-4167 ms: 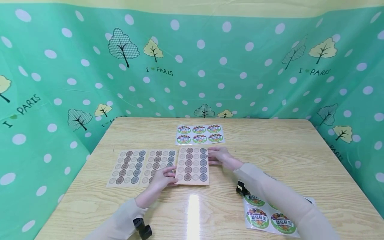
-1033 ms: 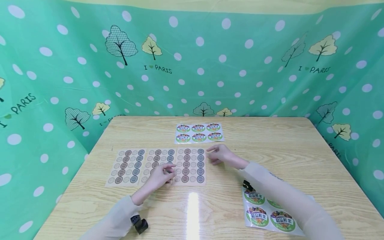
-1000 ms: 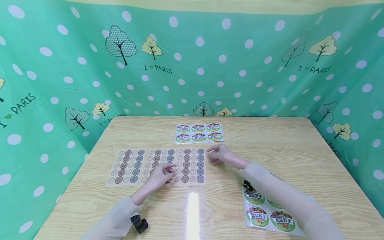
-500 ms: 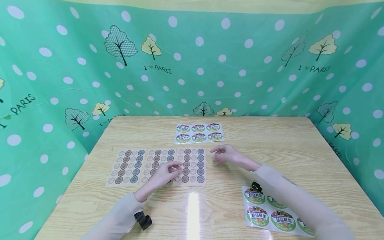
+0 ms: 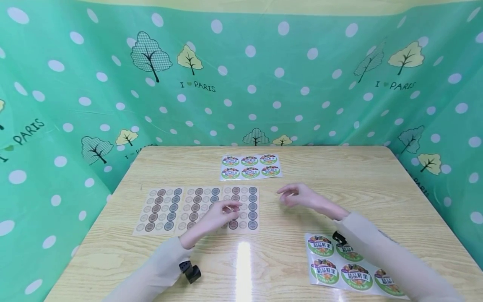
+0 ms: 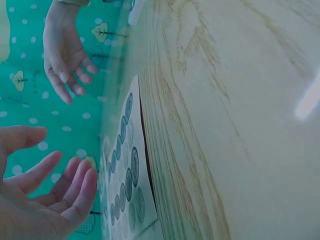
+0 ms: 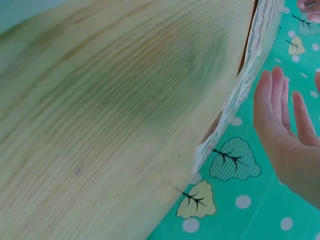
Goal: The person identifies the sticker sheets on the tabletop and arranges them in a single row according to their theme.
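Three beige sticker sheets lie side by side on the table: a left one [image 5: 158, 210], a middle one [image 5: 193, 201] and a right one [image 5: 247, 212], each printed with columns of round brown and dark stickers. My left hand [image 5: 216, 217] hovers over the middle and right sheets and hides part of both. Its fingers are loosely bent with nothing between them, as the left wrist view of the hand [image 6: 55, 195] shows. To the right of the right sheet, my right hand [image 5: 302, 196] is held above bare wood, fingers relaxed and holding nothing.
A white sheet of round fruit stickers [image 5: 250, 167] lies behind the beige ones. Another fruit sticker sheet [image 5: 324, 268] lies front right, partly under the right forearm. A polka-dot curtain [image 5: 241, 84] encloses the wooden table [image 5: 339, 167] at the back and sides.
The right beige sheet, earlier held by both hands, now lies flat and released beside the other two. The right hand has drawn away to the right; the left hand has shifted slightly right.
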The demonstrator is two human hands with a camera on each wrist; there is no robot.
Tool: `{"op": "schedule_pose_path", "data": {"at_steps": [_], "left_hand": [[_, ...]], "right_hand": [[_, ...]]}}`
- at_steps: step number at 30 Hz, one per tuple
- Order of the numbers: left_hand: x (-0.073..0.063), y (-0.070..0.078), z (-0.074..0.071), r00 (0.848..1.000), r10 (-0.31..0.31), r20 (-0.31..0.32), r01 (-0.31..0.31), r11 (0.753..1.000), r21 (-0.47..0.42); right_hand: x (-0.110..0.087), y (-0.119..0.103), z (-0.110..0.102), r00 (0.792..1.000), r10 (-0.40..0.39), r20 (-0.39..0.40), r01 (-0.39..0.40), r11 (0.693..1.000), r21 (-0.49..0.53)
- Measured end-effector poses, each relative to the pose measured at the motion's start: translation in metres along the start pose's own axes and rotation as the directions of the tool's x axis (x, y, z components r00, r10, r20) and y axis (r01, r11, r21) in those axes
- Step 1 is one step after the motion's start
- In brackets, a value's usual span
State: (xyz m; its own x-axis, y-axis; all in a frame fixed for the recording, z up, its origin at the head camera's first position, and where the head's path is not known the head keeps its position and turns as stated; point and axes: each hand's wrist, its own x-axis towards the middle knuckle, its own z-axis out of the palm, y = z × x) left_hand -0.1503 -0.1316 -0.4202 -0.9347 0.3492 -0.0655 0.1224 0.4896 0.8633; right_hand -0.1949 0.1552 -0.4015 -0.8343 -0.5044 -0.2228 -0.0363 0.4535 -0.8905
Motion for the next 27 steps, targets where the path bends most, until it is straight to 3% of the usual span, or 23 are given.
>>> {"op": "schedule_pose_path", "data": {"at_steps": [27], "left_hand": [[0.024, 0.031, 0.039, 0.981, 0.139, 0.136, -0.136, 0.990, -0.032]], "right_hand": [[-0.073, 0.016, -0.047, 0.998, -0.024, -0.052, 0.019, 0.995, -0.097]]}}
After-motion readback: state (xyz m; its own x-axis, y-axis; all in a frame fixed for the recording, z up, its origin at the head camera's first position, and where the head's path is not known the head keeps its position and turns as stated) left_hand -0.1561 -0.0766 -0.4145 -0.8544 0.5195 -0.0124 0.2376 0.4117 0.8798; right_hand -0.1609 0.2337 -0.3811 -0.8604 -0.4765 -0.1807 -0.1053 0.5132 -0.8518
